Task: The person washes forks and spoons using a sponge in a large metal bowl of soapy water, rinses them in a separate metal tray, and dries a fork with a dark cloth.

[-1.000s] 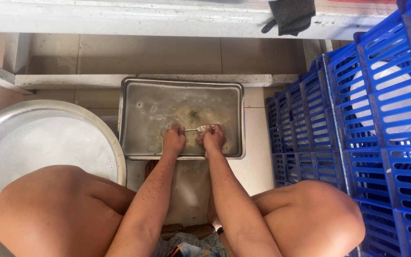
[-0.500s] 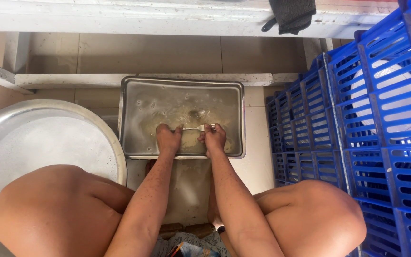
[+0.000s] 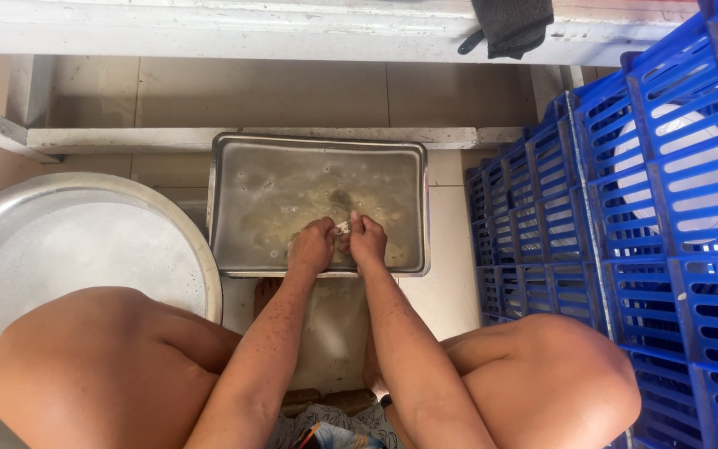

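Observation:
A rectangular metal tray [image 3: 234, 166] of murky, sudsy water sits on the tiled floor in front of me. Both my hands are over its near edge, close together. My left hand [image 3: 312, 247] and my right hand [image 3: 367, 239] pinch a small pale, shiny object [image 3: 342, 226] between their fingertips, just above the water. What the object is cannot be made out. My bare knees frame the lower part of the view.
A large round metal basin [image 3: 76, 241] of cloudy water stands to the left. Stacked blue plastic crates [image 3: 666, 249] fill the right side, with a white round thing inside one. A low concrete ledge [image 3: 209, 137] runs behind the tray. A dark cloth [image 3: 508, 25] hangs from the upper ledge.
My hands have drawn closer together, and the thin pale piece stretched between them before is now bunched up at my fingertips.

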